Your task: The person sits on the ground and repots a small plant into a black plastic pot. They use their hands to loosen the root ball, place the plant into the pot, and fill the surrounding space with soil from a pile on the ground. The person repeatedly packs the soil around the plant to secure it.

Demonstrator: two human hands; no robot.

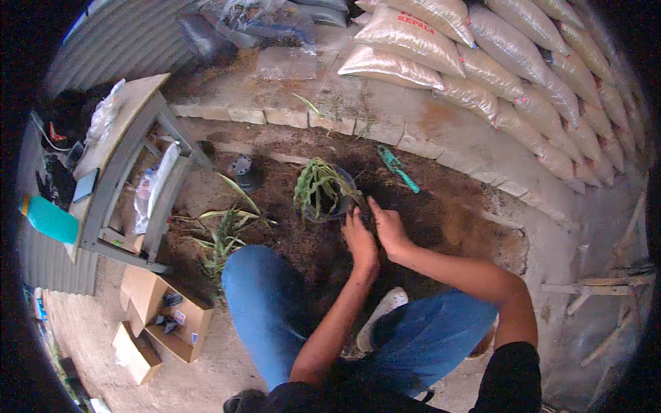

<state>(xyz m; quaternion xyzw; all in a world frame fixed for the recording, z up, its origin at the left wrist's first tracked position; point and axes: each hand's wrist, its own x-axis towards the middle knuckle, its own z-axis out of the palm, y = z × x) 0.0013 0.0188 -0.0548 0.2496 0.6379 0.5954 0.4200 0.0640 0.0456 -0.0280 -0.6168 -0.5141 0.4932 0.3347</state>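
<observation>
A leafy green plant with drooping leaves (316, 181) leans over a dark round pot (338, 206) on the soil before me. Its stem end reaches right, to between my two hands. My left hand (360, 235) is at the pot's lower right edge, fingertips by the stem base. Just to its right, my right hand (388, 227) has its fingers pointing at the same stem end. Whether either hand grips the stem cannot be told. A green hand trowel (397, 169) lies on the soil beyond my right hand.
A black pot (246, 173) and a striped-leaf plant (224, 237) are at the left. Further left stand a wooden table frame (124, 149) and an open cardboard box (181, 335). A brick edging (330, 123) borders the soil, with stacked filled sacks (413, 46) behind it.
</observation>
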